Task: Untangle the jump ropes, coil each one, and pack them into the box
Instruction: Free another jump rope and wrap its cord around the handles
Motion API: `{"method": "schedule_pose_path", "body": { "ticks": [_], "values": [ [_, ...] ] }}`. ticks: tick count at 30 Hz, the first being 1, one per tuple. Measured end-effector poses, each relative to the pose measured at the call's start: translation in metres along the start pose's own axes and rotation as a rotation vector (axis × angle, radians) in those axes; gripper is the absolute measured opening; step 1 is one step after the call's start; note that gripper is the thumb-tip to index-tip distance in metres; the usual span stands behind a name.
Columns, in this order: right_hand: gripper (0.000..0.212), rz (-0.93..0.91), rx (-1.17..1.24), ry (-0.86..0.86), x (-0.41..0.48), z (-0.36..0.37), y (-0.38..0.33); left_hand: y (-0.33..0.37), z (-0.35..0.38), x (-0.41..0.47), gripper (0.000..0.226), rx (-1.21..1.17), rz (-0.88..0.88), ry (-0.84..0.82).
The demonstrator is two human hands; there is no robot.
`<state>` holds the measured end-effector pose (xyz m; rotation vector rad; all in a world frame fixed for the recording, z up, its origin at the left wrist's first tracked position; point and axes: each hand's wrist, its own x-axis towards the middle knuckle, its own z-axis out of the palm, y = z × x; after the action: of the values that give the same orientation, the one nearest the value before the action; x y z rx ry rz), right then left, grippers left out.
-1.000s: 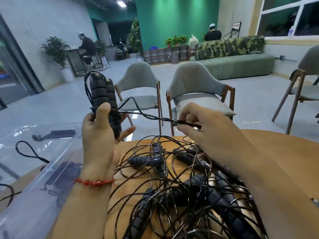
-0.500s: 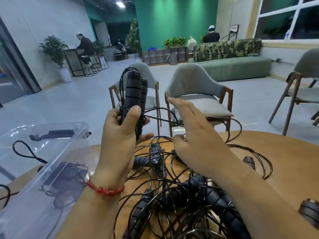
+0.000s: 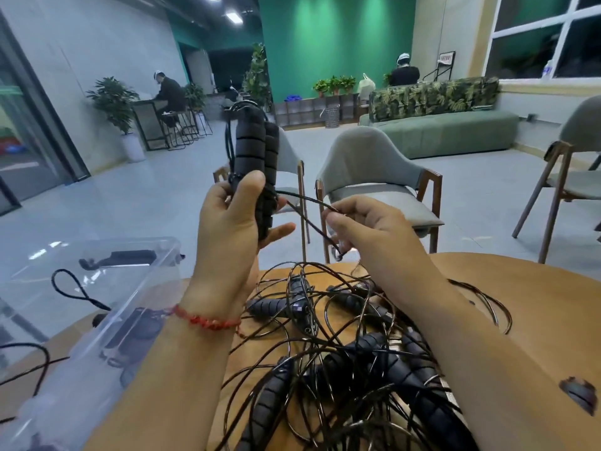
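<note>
Above the far edge of the round wooden table (image 3: 536,304), the left hand (image 3: 232,229) grips a pair of black ribbed handles (image 3: 257,157). They are held side by side and nearly upright. The thumb presses across their front and the other fingers curl round behind, with one fingertip showing at the right. Strands of thin black cord (image 3: 305,200) run up the handles' left side and loop over their tops. A red bracelet (image 3: 208,320) circles the left wrist.

Just to the right, at about the same height, the right hand (image 3: 367,229) pinches the cord between the thumb and curled fingertips. The cord stretches across the gap from the handles to that pinch. A second strand slants down from the handles to a point below the right hand.

On the table, under and between both forearms, lies the tangle (image 3: 341,336) of remaining ropes. Several ribbed handles are buried in looping black wire, and one loop spreads out to the right past the right forearm.

At the near left, beside the left forearm, sits the clear plastic box (image 3: 156,255). A dark rope with its handles shows through the wall, and a loop of cord lies further left.

Beyond the table stand grey chairs (image 3: 367,164) with wooden legs. A green sofa (image 3: 455,131) sits far right.
</note>
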<state>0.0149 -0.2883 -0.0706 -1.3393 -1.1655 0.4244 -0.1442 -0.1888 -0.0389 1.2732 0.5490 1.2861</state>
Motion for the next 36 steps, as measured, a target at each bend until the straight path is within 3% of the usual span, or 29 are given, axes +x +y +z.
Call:
{"method": "schedule_pose_path", "body": {
  "ticks": [2,5,9,13,20,24,28,36],
  "values": [
    [0.011,0.026,0.052,-0.088,0.009,-0.006,-0.014,0.016,0.012,0.017,0.04,-0.004,-0.006,0.007],
    [0.027,0.033,-0.057,-0.13,0.019,-0.022,-0.038,0.044,0.028,0.04,0.047,-0.051,-0.03,0.022],
    [0.032,0.013,-0.112,-0.128,0.018,-0.045,-0.07,0.079,0.046,0.057,0.033,-0.011,-0.034,0.029],
    [0.031,-0.034,-0.018,-0.093,0.019,-0.054,-0.095,0.11,0.052,0.068,0.036,0.086,0.033,0.052],
    [0.026,-0.122,0.197,-0.103,0.048,-0.063,-0.188,0.19,0.043,0.064,0.039,0.373,0.481,0.11],
    [0.017,-0.18,0.049,-0.072,0.062,-0.066,-0.241,0.251,0.045,0.072,0.052,0.377,0.564,0.184],
    [0.017,-0.149,-0.103,-0.037,0.06,-0.062,-0.266,0.272,0.043,0.079,0.051,0.526,0.561,0.22],
    [0.027,-0.11,-0.243,-0.142,0.039,-0.073,-0.248,0.236,0.004,0.089,0.051,0.634,0.403,0.281]
  ]
}}
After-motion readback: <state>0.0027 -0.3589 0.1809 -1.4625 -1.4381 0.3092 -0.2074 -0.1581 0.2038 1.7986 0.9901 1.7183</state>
